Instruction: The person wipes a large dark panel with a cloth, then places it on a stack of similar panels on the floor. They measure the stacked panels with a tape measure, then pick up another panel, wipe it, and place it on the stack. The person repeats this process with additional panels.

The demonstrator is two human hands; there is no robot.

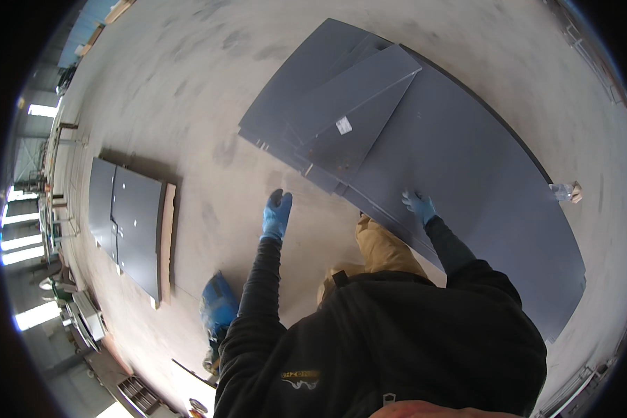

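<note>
Right hand over big grey panel, left hand out above floor

Head view: right hand (419, 206), light blue glove, is over the near long edge of the large dark grey panel (481, 160); fingers a little spread. Can't tell if fingertips touch the surface. Left hand (277, 214), matching blue glove, is forward over the pale concrete floor (209, 139), left of the panel's near edge and apart from it; thumb stands off from the fingers.

Large panel: runs slantwise from top centre to lower right, in front and to the right of the person. Its support can't be made out. Smaller angled grey piece (369, 122) lies flat on its far left part, white label (344, 125) stuck on. Clear plastic item (566, 191) at the panel's right edge, too small to identify.

Left side: second set of grey panels (139, 223) near the floor, light wooden strip (167, 240) along its right side, small pale spots on top. Blue bag-like item (219, 301) on the floor beside the left forearm. Person wears black top (397, 334) and tan trousers (386, 251). Far left: bright windows (22, 244), racks and equipment, blurred at the rim.
</note>
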